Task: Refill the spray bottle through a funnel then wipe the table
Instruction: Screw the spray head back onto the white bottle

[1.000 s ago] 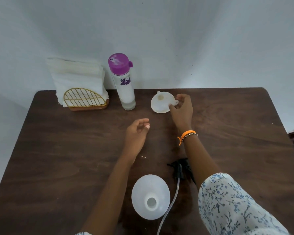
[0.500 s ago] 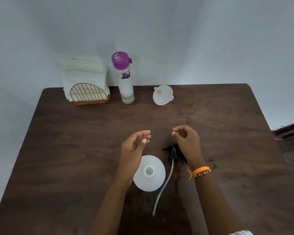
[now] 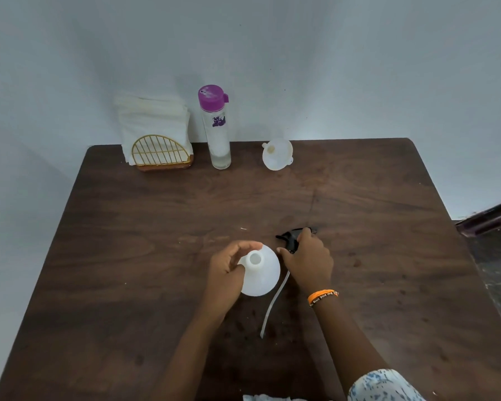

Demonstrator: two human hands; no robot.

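Spray bottle (image 3: 259,270) open-necked near bench (image 3: 128,256) front, both hands on its parts.
Left hand (image 3: 227,273) curls its grip round the bottle's neck side, steadying it upright. Right hand (image 3: 308,263), just right of the bottle, closes its grip on the black spray head (image 3: 289,240); its tube (image 3: 272,308) lies flat on the bench. Funnel (image 3: 277,154) sits well behind the bottle by the wall, water bottle (image 3: 216,127) with purple cap left of it, napkin holder (image 3: 159,151) further left. Which step is unclear: head off, funnel unused, bottle level can't tell. If refill is pending, next needs funnel seated in neck; if done, tube fed in and head screwed on.
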